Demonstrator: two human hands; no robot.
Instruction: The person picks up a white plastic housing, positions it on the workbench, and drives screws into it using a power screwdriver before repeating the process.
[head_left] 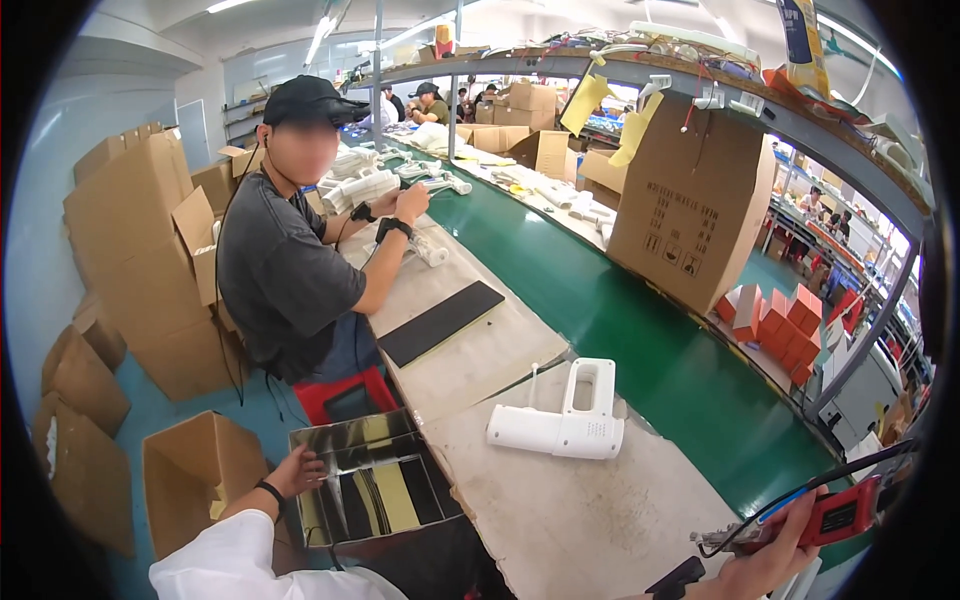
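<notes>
My left hand [298, 471] is at the left rim of an open box [440, 508], its fingers apart and reaching over the edge. Black and yellow foam-like strips [385, 500] lie inside that box. At the lower right, my right hand [785, 545] is wrapped round a red and black handheld tool [842, 512] with a metal front part; its exact kind is unclear. A black cable runs along the tool. On the bench between my hands lies a white gun-shaped housing [555, 430] with a loop handle, on its side.
A co-worker [290, 230] handles white parts at the bench's far left. A black mat [442, 322] lies on the bench top [480, 360]. Beyond runs a green conveyor belt [560, 290], with a large carton [690, 210] and orange boxes [790, 325]. An open carton [200, 460] stands left.
</notes>
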